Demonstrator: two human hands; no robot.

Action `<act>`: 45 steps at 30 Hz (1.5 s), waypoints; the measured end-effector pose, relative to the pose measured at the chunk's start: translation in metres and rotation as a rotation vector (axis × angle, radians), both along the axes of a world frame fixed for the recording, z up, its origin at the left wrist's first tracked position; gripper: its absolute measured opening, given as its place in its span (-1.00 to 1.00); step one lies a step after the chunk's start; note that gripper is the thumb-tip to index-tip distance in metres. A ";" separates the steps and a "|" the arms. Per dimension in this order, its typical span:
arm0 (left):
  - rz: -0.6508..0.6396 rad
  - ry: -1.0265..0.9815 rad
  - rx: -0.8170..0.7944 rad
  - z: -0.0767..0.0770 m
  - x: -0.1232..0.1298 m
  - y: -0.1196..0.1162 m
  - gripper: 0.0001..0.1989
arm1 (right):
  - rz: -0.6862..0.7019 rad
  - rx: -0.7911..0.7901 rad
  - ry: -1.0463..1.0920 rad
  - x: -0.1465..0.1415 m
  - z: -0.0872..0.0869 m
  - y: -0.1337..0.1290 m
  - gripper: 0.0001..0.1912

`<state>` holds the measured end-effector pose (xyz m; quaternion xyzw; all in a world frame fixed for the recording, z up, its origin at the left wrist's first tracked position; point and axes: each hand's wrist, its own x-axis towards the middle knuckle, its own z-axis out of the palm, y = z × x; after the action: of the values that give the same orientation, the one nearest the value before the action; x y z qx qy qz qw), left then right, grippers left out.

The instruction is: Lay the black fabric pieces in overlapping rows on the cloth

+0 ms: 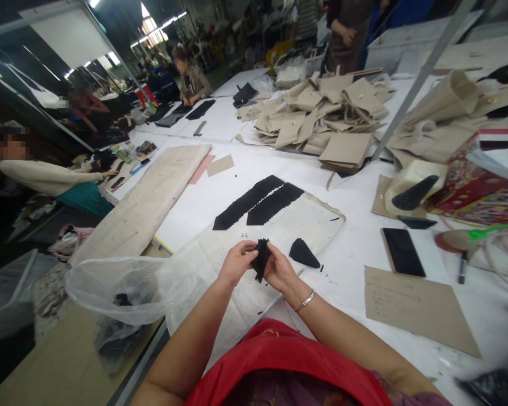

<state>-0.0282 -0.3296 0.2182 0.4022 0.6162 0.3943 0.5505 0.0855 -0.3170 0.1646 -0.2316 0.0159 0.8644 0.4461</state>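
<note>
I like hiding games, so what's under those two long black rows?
Under the two black rows is a pale board, visible beside them. Whatever is directly beneath is covered, so I can't tell if anything else hides there.

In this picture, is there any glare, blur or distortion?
In the head view, ceiling lights glare against a dim, soft background; in the same view, shapes stretch toward the edges, the held black bundle shows little detail, and writing on the brown cardboard is too faint to read.

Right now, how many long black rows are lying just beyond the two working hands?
2: the left row in the picture, and the right row close beside it, both slanting on the pale sheet. None seems hidden.
</note>
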 end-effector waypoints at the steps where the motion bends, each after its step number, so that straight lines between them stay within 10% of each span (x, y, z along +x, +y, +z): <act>1: -0.008 0.094 0.069 -0.003 0.000 -0.001 -0.68 | 0.002 0.000 0.016 0.001 0.001 0.000 -0.81; 7: -0.101 0.593 0.493 -0.005 0.007 -0.011 -0.70 | -0.042 -0.009 0.059 0.011 0.010 0.000 -0.82; 19: -0.117 0.797 0.689 0.001 0.022 -0.014 -0.82 | -0.138 -0.056 0.041 0.018 0.016 -0.003 -0.87; 34: -0.107 0.767 0.494 -0.022 0.038 0.003 -0.59 | -0.330 0.173 -0.340 0.019 0.014 -0.008 -0.75; 45: -0.243 0.884 0.367 -0.006 0.051 -0.005 -0.60 | -0.200 0.139 -0.237 0.018 0.006 -0.010 -0.61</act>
<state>0.0230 -0.3346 0.2126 0.6904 0.6598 0.2207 0.1984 0.1037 -0.3270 0.1710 -0.2977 -0.0736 0.7812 0.5438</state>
